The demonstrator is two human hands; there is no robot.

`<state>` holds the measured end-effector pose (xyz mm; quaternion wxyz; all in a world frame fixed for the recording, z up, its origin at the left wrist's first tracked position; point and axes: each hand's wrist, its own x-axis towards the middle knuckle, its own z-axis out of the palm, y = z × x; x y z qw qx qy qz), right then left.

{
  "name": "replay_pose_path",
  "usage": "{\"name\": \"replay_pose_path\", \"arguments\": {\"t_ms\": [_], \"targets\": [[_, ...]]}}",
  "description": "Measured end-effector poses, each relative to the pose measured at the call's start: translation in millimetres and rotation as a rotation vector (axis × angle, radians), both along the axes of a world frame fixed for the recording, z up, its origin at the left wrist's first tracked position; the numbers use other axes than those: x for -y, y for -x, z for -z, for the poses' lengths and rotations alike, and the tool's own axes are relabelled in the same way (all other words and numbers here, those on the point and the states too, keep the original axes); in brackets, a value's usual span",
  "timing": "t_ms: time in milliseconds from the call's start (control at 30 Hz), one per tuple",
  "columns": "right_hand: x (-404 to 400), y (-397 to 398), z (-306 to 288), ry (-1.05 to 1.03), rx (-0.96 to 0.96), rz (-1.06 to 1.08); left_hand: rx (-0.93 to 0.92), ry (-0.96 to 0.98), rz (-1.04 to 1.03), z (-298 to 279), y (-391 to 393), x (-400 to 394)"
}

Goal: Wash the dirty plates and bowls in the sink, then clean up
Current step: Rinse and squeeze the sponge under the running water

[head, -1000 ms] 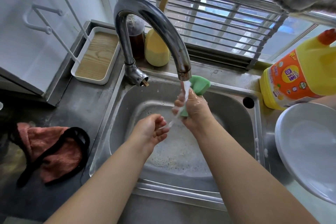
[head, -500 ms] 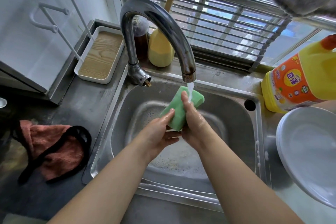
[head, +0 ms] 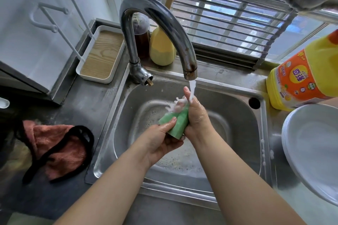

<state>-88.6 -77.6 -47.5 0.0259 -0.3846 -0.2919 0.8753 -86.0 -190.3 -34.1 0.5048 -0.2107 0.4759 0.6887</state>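
Both hands squeeze a green sponge (head: 178,122) under the faucet (head: 159,29) stream: the left hand (head: 161,142) grips its lower end, the right hand (head: 196,117) wraps its side. It looks soft, light, soapy-slick, best held mid-body. Right of the right hand, stacked white plates (head: 311,151) are cut off; splash hides the sponge's top.

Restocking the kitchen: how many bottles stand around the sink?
3: a dark bottle behind the faucet, a yellow bottle beside it, a detergent jug at right. Others may be hidden.
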Motion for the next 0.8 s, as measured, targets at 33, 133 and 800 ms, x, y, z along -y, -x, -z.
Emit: {"name": "replay_pose_path", "arguments": {"t_ms": [33,133,800], "targets": [[0.9,3.1,-2.3,-0.021,0.037,0.021,-0.022,0.010,0.010,0.9,0.8,0.5],[3.4,11.6,-10.6,-0.083,0.093,0.015,-0.077,0.026,0.025,0.6,1.7,1.7],[-59.6,-67.1,-23.5,-0.915,0.070,-0.201,0.116,-0.028,-0.148,-3.6,36.4,-75.7]]}}
